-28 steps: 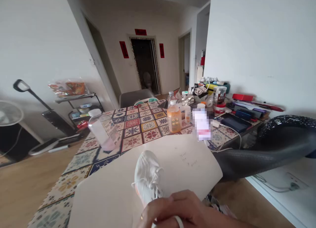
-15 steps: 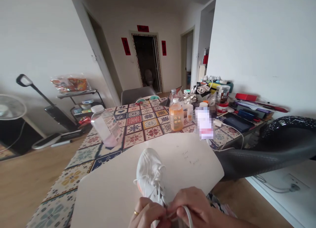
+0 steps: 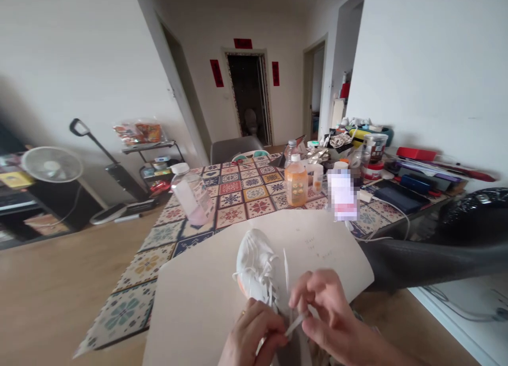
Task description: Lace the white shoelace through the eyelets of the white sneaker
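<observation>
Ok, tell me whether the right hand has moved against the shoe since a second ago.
Yes. The right hand has shifted rightward off the white shoe, now pinching a lace end.

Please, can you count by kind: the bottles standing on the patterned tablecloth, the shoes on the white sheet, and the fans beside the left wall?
Bottles: 3, a clear one, an orange one, a small one behind.
Shoes: 1.
Fans: 1.
Total: 5.

A: where are the hands?
B: both low in view, close together. Left hand (image 3: pixel 254 331) is curled, knuckles up, fingertips pinched tight. Right hand (image 3: pixel 331 316) comes in from the right, thumb and forefinger pinched, other fingers loosely bent.
</observation>
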A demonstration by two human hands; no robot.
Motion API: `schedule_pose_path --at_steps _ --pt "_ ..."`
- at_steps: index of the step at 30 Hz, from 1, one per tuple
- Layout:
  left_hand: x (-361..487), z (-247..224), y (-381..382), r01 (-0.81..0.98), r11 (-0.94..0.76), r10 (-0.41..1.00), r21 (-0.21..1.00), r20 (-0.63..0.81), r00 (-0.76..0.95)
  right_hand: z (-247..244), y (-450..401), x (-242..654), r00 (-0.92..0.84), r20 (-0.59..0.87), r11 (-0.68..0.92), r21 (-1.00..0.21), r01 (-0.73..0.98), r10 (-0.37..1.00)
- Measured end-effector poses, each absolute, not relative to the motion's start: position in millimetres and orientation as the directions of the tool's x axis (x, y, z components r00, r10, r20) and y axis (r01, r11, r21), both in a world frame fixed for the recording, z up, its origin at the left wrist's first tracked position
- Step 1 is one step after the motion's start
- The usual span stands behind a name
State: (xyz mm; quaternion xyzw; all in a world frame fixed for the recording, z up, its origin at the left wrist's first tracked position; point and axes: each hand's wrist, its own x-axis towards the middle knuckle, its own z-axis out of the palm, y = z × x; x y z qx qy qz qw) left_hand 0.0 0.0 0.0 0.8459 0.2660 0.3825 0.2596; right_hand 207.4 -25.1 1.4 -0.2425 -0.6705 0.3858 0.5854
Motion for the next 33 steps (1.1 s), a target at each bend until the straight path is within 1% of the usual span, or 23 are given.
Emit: schedule_pose_path --at_steps 1,2,4,5,7,9,12,15,17,19,21,22,24,25,26,28,29,33 --pt "0.5 -0.3 -1.6 0.215 -0.66 0.696 0.72 0.478 0.535 2.0 -26.3 210.6 -0.296 0.622 0.653 -0.757 0.006 0.725" --pt "1.5 -0.7 -3.0 0.169 -0.584 0.743 0.794 0.439 0.506 2.6 -26.9 213.2 -0.388 0.608 0.695 -0.707 0.134 0.693" --pt "4.1 -1.3 -4.9 0.062 -0.416 0.818 0.907 0.344 0.461 4.3 -26.7 215.6 -0.495 0.568 0.742 -0.599 0.301 0.658" --pt "5.5 -1.3 -5.3 0.011 -0.338 0.839 0.941 0.296 0.456 5.3 -26.2 215.2 -0.506 0.563 0.752 -0.56 0.348 0.653" --pt "8.3 -0.6 -5.4 -0.061 -0.217 0.86 0.974 0.221 0.459 7.5 -25.3 212.4 -0.492 0.58 0.76 -0.52 0.389 0.649" --pt "10.7 0.5 -5.6 -0.109 -0.14 0.866 0.984 0.175 0.467 9.1 -24.9 209.1 -0.464 0.592 0.752 -0.52 0.404 0.659" --pt "13.7 1.3 -6.4 -0.171 -0.089 0.867 0.981 0.161 0.471 9.2 -25.2 206.4 -0.451 0.598 0.749 -0.53 0.397 0.662" --pt "16.1 0.9 -6.5 -0.214 -0.075 0.876 0.974 0.167 0.453 8.7 -27.7 207.8 -0.455 0.583 0.739 -0.554 0.384 0.673" --pt "15.9 1.1 -5.1 -0.163 -0.127 0.887 0.978 0.186 0.422 10.5 -30.3 211.2 -0.433 0.544 0.69 -0.637 0.344 0.718" --pt "11.4 2.5 -2.2 -0.015 -0.231 0.893 0.973 0.218 0.394 13.9 -31.1 216.3 -0.375 0.475 0.584 -0.766 0.268 0.796" --pt "1.1 4.4 2.0 0.162 -0.321 0.893 0.933 0.241 0.379 16.5 -27.9 223.5 -0.312 0.418 0.475 -0.869 0.135 0.853" --pt "-6.1 5.3 4.3 0.239 -0.339 0.898 0.91 0.238 0.37 16.6 -24.4 228.0 -0.292 0.389 0.422 -0.905 0.058 0.874" --pt "-23.3 6.7 8.8 0.37 -0.344 0.917 0.863 0.224 0.332 13.2 -14.7 238.9 -0.308 0.318 0.311 -0.948 -0.075 0.897" --pt "-32.2 7.1 10.8 0.429 -0.338 0.923 0.837 0.206 0.324 9.8 -9.1 245.1 -0.359 0.266 0.244 -0.964 -0.107 0.894" --pt "-40.5 7.4 12.4 0.482 -0.333 0.926 0.81 0.185 0.328 5.6 -3.7 251.5 -0.41 0.203 0.179 -0.979 -0.096 0.889" --pt "-53.6 7.6 14.6 0.562 -0.323 0.927 0.762 0.134 0.351 -3.4 5.2 263.6 -0.455 0.081 0.078 -0.997 -0.025 0.887" --pt "-57.9 7.5 15.3 0.588 -0.32 0.926 0.743 0.116 0.358 -7.4 8.4 268.8 -0.462 0.043 0.048 -0.999 -0.001 0.886" --pt "-62.5 5.5 16.9 0.613 -0.338 0.918 0.714 0.105 0.384 -14.2 13.6 281.7 -0.487 -0.012 0.012 -0.999 0.046 0.873"
